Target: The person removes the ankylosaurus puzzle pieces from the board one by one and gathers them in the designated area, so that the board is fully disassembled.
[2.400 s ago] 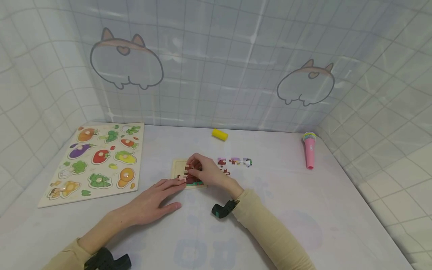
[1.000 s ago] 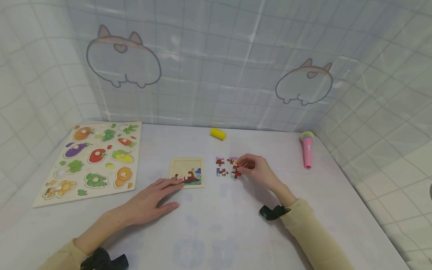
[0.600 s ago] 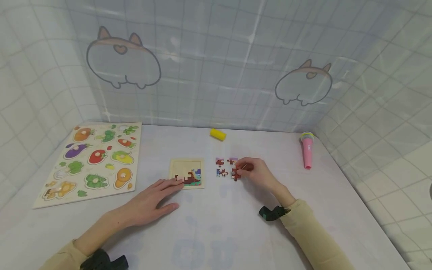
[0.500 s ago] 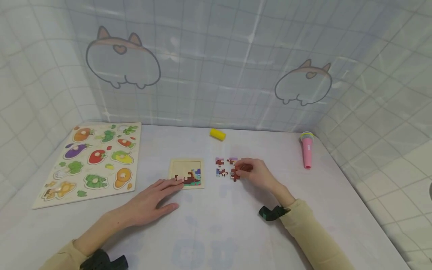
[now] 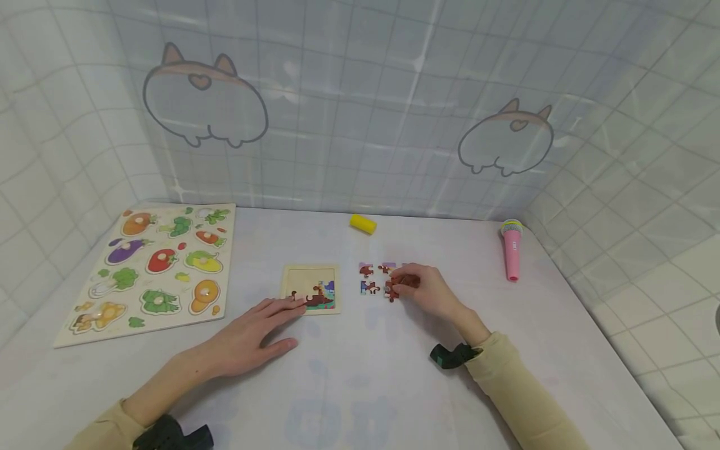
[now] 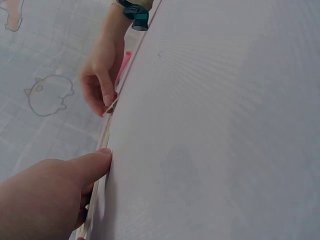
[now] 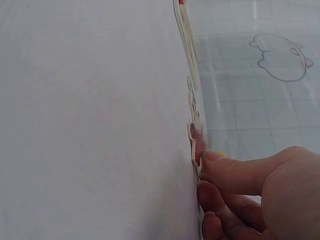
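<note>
My left hand [image 5: 253,340] lies with extended fingers across the lower left of a small wooden puzzle frame [image 5: 311,265]; its fingertips cover part of the brown, green and blue picture [image 5: 323,297] along the bottom. Right of the frame, my right hand [image 5: 430,290] pinches a brown jigsaw piece [image 5: 390,290] between thumb and fingers. The left wrist view shows that right hand [image 6: 102,75] with its fingertips together on a thin edge. Close by lie more loose pieces: a purple-and-brown one [image 5: 366,270], another [image 5: 387,268] and a blue-white-brown one [image 5: 370,287].
A large vegetable peg puzzle board [image 5: 163,275] occupies the table's left side. Behind the loose pieces lies a yellow cylinder [image 5: 363,224]. At the far right is a pink toy microphone [image 5: 512,253]. Tile-patterned sheeting [image 5: 360,125] rises behind the table.
From over the frame, my right hand moved right to the loose pieces. There the brown piece has shifted slightly left and down. My left hand stays on the frame.
</note>
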`<state>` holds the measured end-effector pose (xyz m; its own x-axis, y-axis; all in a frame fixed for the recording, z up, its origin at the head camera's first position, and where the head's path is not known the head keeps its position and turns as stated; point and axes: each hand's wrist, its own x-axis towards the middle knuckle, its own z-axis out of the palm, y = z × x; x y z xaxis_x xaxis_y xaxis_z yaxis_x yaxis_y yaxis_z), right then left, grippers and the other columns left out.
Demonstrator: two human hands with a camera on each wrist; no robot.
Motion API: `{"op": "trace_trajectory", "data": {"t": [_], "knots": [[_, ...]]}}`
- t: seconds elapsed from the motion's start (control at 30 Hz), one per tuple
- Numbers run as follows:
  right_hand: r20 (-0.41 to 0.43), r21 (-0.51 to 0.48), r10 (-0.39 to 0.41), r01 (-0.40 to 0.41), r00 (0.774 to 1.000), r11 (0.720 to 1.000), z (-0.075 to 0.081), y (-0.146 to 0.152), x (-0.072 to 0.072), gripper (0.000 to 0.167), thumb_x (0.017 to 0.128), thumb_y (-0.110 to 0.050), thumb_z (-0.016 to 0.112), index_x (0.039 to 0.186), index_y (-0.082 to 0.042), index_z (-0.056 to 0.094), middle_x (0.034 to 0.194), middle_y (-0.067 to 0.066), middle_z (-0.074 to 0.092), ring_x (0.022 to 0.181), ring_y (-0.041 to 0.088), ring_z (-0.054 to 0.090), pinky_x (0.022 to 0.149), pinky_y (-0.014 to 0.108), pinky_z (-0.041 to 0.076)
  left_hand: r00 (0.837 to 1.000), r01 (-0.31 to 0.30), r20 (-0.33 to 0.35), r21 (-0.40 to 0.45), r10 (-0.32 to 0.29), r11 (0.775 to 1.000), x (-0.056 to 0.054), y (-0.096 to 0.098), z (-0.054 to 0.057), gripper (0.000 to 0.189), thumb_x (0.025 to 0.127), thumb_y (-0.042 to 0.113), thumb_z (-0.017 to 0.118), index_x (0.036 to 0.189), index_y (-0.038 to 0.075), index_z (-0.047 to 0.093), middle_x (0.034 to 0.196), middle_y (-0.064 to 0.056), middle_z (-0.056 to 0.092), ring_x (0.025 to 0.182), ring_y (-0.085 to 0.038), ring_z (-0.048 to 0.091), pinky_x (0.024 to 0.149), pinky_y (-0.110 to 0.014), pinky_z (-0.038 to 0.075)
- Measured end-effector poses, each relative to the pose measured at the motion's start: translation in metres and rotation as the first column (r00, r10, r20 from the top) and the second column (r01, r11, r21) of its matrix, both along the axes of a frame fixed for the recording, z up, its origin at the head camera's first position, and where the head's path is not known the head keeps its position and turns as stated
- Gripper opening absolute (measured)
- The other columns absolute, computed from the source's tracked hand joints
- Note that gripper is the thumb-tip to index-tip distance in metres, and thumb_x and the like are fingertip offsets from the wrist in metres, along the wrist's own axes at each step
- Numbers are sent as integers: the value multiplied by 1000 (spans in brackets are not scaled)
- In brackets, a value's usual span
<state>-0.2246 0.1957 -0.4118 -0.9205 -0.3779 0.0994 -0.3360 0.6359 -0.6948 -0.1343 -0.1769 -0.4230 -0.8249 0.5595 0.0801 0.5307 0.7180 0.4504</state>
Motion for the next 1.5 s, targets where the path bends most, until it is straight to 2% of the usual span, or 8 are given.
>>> {"op": "trace_trajectory", "data": {"t": [0.3, 0.6, 0.83, 1.07, 1.23, 1.37, 1.5], "knots": [[-31, 15, 41, -40, 999, 999, 2, 2, 1, 24, 89, -11, 76, 113, -9, 73, 100, 1, 69, 87, 14, 62, 77, 26, 54, 1000, 5, -22, -7, -5, 1000, 0, 0, 0, 61, 97, 51, 59, 150, 23, 48, 157, 1, 41, 143, -29, 40, 114, -53, 37], [-52, 89, 93, -89, 994, 992, 5, 2, 1, 24, 87, -9, 77, 111, -9, 74, 94, 4, 61, 81, 16, 53, 69, 25, 46, 1000, 4, -15, -4, -4, 1000, -1, 1, 1, 61, 97, 52, 59, 150, 24, 47, 157, 1, 41, 144, -30, 39, 115, -55, 36], [-98, 138, 53, -39, 994, 990, 6, 4, 1, 20, 86, -11, 80, 105, -12, 76, 92, 1, 61, 78, 15, 51, 67, 26, 42, 1000, 9, -19, -2, -9, 1000, -2, 2, 3, 60, 97, 50, 59, 150, 23, 47, 156, 2, 42, 143, -28, 40, 114, -54, 37], [-106, 129, 37, -24, 994, 991, 6, 6, 0, 20, 85, -10, 80, 105, -11, 77, 93, 2, 63, 77, 15, 51, 67, 26, 42, 1000, 14, -10, 5, -14, 1000, -3, 3, 3, 61, 97, 51, 59, 150, 23, 48, 155, 2, 42, 145, -28, 38, 120, -54, 28], [-127, 113, 52, -38, 990, 993, 6, 6, -1, 20, 84, -7, 80, 104, -9, 76, 92, 3, 63, 75, 15, 50, 65, 25, 41, 998, 22, -58, -18, -23, 1000, -3, 5, 4, 58, 98, 48, 60, 148, 21, 50, 153, 1, 45, 143, -28, 41, 119, -52, 31], [-125, 104, 61, -48, 990, 993, 4, 5, -1, 20, 84, -7, 80, 104, -9, 76, 90, 2, 63, 74, 14, 50, 64, 25, 41, 994, 22, -105, -70, -29, 997, -3, 11, 7, 55, 98, 43, 62, 146, 19, 52, 145, -1, 51, 140, -29, 44, 121, -51, 26], [-116, 107, 63, -50, 991, 993, 1, 2, -1, 21, 85, -8, 80, 105, -10, 76, 91, 1, 63, 75, 14, 50, 64, 25, 42, 985, 10, -172, -145, -35, 989, -3, 17, 9, 51, 98, 41, 62, 143, 18, 57, 136, -2, 54, 132, -29, 48, 116, -51, 34]]}}
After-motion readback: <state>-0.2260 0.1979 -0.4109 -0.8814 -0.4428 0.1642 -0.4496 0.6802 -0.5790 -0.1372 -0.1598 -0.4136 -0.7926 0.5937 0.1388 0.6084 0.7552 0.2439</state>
